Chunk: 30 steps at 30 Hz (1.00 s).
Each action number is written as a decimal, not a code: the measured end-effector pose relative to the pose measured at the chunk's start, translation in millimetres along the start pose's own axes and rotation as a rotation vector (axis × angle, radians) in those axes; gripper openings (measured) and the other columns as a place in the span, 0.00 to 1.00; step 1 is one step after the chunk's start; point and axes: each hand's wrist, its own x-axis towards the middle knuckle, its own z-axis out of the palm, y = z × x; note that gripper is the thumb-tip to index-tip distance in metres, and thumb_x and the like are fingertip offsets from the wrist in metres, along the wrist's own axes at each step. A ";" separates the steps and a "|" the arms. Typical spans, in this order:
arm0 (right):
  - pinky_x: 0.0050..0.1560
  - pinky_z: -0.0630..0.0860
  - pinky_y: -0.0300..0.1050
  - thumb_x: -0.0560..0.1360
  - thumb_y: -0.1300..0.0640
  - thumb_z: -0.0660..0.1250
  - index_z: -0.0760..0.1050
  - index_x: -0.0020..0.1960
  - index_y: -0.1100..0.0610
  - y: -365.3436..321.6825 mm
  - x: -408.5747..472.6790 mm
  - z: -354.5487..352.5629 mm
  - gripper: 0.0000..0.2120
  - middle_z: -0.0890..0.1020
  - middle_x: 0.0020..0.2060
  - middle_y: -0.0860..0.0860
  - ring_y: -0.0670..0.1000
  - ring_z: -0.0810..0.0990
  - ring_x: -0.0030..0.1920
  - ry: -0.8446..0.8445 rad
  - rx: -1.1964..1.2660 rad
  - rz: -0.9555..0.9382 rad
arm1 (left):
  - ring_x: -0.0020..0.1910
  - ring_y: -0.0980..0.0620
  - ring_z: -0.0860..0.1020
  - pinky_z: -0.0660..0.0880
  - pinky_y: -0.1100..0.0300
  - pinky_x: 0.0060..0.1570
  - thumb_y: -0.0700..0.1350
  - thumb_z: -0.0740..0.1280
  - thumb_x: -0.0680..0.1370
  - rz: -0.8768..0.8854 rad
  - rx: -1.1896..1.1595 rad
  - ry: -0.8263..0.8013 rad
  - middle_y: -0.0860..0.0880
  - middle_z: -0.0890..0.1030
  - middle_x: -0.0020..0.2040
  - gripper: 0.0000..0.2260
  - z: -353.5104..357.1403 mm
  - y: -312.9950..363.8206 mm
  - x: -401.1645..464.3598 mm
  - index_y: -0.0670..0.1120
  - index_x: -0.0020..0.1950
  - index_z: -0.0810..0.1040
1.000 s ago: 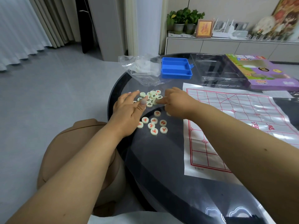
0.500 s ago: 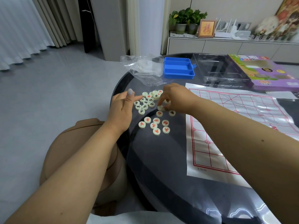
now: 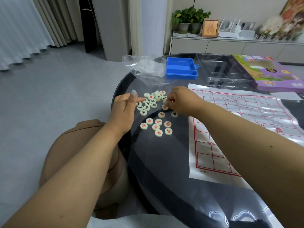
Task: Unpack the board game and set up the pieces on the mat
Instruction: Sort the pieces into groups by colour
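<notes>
A round dark glass table (image 3: 164, 170) fills the right of the view, seen from above by a seated person. At its far side lie a crumpled clear plastic bag (image 3: 146, 69), a blue compartment box (image 3: 181, 68), a clear plastic tray (image 3: 222, 69) and a purple game box (image 3: 269, 71), with a cabinet carrying potted plants (image 3: 189, 17) against the wall behind. A white mat (image 3: 238, 125) printed with a red grid lies on the table's right half, with no pieces on it. Just left of the mat, round cream game pieces (image 3: 153, 102) form a loose heap, black and red characters mixed, and a smaller group of red-marked pieces (image 3: 156, 126) sits nearer the person. The left hand (image 3: 125, 109) rests at the table's left edge beside the heap, fingers straight and relaxed, thumb raised, holding nothing. The right hand (image 3: 181, 101) hovers over the heap's right side, fingers curled down, pinching one piece at the fingertips. Compared with a second ago, the left hand has drawn back off the heap and more pieces lie uncovered.
</notes>
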 end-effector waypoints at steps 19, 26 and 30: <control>0.51 0.61 0.39 0.77 0.59 0.57 0.72 0.67 0.46 4.0 -22.0 14.7 0.20 0.69 0.47 0.45 0.45 0.64 0.52 -0.005 0.030 -0.213 | 0.53 0.58 0.70 0.67 0.65 0.52 0.68 0.45 0.77 0.214 0.278 0.186 0.55 0.83 0.41 0.36 3.8 -10.8 -0.4 0.46 0.40 0.84; 0.52 0.62 0.39 0.78 0.59 0.55 0.67 0.70 0.43 -0.6 -31.1 12.6 0.23 0.68 0.44 0.47 0.46 0.64 0.50 -0.080 0.000 -0.302 | 0.56 0.57 0.69 0.68 0.59 0.56 0.68 0.44 0.76 0.195 0.295 0.124 0.56 0.83 0.46 0.36 3.0 -9.8 0.5 0.45 0.48 0.84; 0.51 0.63 0.39 0.78 0.63 0.56 0.71 0.68 0.47 9.1 -37.8 -0.9 0.22 0.69 0.45 0.50 0.46 0.65 0.48 -0.019 0.165 -0.205 | 0.59 0.60 0.66 0.62 0.68 0.57 0.65 0.44 0.76 0.157 0.243 0.071 0.61 0.79 0.46 0.35 4.2 -10.2 0.1 0.45 0.52 0.83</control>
